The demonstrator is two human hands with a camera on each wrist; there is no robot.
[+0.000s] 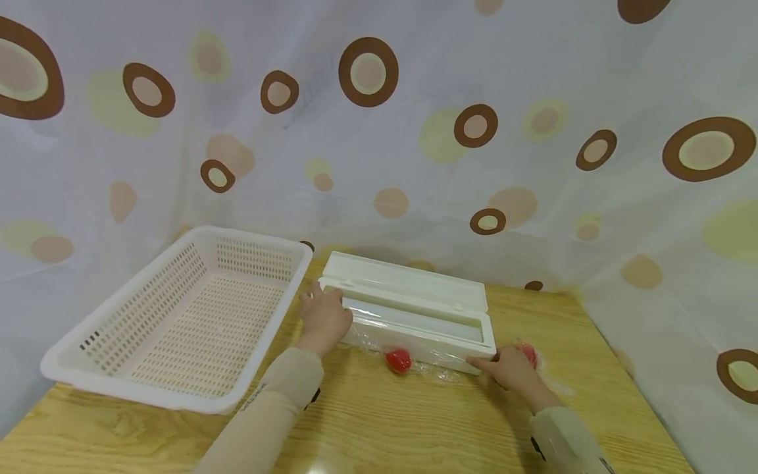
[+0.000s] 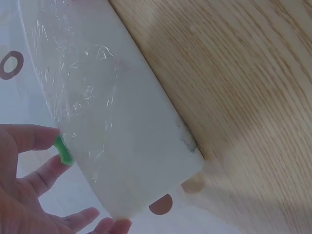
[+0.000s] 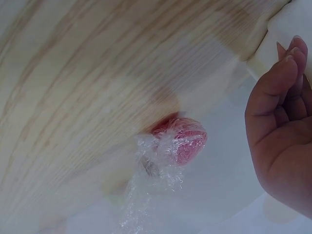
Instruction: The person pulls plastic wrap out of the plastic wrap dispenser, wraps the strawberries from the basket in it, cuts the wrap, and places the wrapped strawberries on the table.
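A long white cling film dispenser box (image 1: 379, 329) lies on the table with its lid (image 1: 408, 282) raised and a film roll (image 1: 414, 318) inside. My left hand (image 1: 327, 317) is at its left end; in the left wrist view, thumb and a finger pinch a small green slider (image 2: 63, 150) on the box edge. My right hand (image 1: 510, 370) grips the right end, thumb against the front face; its other fingers are partly hidden. Clear film hangs down the front, beside a red roundish object (image 1: 398, 360). Right of the right hand lies a film-wrapped red object (image 3: 189, 141).
A large white plastic basket (image 1: 136, 393) with slotted walls stands left of the box, close to my left forearm. Behind the wooden table (image 1: 385, 428) hangs a patterned sheet (image 1: 331, 151), which also runs along the right side.
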